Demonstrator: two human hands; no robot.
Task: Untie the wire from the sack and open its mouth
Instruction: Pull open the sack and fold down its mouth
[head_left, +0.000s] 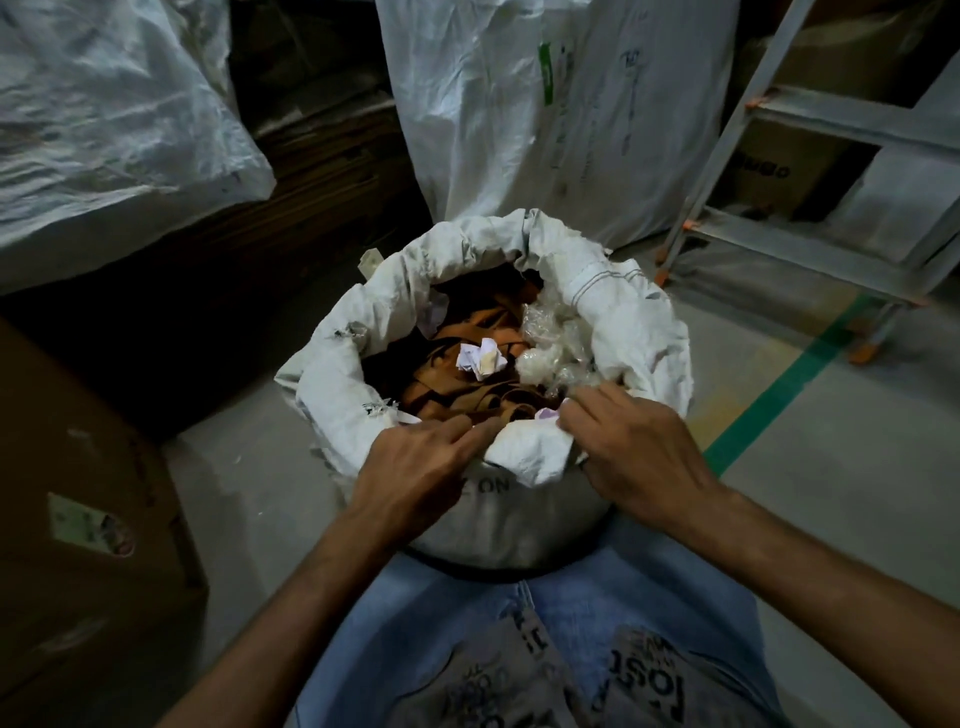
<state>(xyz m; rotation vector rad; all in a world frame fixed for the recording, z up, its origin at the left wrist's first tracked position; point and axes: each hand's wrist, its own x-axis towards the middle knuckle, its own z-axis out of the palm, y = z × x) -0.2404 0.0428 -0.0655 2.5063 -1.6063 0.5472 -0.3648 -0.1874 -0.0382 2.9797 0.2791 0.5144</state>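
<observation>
The left hand (410, 478) presses the sack (332, 374) at its near edge and the right hand (628, 452) pinches it, probably to fold the mouth wide open.

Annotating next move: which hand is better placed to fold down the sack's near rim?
Probably right hand: its fingers pinch the sack at its near rim; the left hand rests there, fingers straight.

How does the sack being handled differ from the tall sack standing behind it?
The near sack is low, its rim rolled down and mouth open on brown strips; the tall sack rises out of frame, top unseen. The tall sack bears a green stripe; the near sack shows dark printed letters. Both are white.
</observation>
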